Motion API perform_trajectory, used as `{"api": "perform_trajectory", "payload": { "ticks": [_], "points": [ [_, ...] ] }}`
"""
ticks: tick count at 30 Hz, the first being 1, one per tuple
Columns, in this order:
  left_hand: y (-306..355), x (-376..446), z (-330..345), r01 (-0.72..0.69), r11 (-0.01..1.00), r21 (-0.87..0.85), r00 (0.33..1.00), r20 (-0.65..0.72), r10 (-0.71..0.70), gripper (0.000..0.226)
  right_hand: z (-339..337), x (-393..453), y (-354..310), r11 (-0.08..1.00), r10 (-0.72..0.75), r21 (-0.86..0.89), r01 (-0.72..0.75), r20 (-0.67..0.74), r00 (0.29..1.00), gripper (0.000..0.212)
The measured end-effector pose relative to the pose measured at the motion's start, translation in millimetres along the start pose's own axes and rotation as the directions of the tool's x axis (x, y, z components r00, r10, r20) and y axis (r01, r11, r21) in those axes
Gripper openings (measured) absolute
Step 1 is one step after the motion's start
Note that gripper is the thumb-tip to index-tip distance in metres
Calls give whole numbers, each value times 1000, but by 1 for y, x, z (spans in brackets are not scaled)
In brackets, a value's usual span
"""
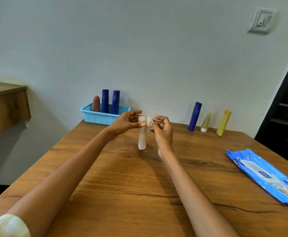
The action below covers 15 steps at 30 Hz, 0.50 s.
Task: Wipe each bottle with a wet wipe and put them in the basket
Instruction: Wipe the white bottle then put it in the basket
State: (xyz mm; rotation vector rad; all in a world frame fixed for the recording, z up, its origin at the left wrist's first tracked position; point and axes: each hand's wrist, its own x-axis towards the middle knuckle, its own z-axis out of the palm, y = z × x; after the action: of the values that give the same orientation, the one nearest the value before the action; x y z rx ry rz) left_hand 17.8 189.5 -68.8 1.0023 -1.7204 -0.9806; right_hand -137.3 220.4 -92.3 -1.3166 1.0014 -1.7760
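Two hands at frame centre: my left hand (124, 123) pinches top of pale bottle (142, 138) standing on counter (122, 177); my right hand (163, 130) pinches wet wipe (148, 120) against bottle top.

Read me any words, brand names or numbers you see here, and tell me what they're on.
"mee": partial white letters on the near edge of the blue plastic wet-wipe pack.
Its flap label and other print: too blurred to read.
Bottles, light-blue plastic basket, white wall switch: no legible text.

Home room: wooden table (139, 185), wall switch (261, 20)
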Motion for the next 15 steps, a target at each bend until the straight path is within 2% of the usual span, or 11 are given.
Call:
{"api": "perform_trajectory", "payload": {
  "ticks": [2, 4, 6, 8, 10, 12, 15],
  "points": [
    [-2, 0, 1, -1, 1000, -3, 1000, -13, 1, 63, -2, 1, -1, 1000, -3, -5, 3, 0, 1000, 18],
    [-2, -1, 6, -4, 1000, -1, 1000, -20, 4, 63, -4, 2, 0, 1000, 11, 17, -10, -85, 996, 16],
    [-2, 0, 10, -9, 1000, 11, 1000, -23, 9, 64, -8, 4, 2, 995, 86, 78, -70, -232, 969, 14],
    [-2, 1, 12, -11, 1000, 20, 1000, -23, 11, 64, -12, 8, 5, 973, 213, 155, -171, -316, 925, 16],
    [-3, 2, 13, -10, 1000, 22, 1000, -29, 10, 63, -14, 9, 8, 948, 307, 175, -267, -276, 911, 24],
    [-4, 2, 14, -16, 999, 32, 999, -42, 17, 63, -10, 6, 6, 927, 344, 205, -313, -142, 928, 28],
    [-4, 1, 15, -20, 999, 48, 997, -69, 23, 62, -1, 0, 1, 933, 295, 207, -294, 29, 955, 24]
  ]
}}
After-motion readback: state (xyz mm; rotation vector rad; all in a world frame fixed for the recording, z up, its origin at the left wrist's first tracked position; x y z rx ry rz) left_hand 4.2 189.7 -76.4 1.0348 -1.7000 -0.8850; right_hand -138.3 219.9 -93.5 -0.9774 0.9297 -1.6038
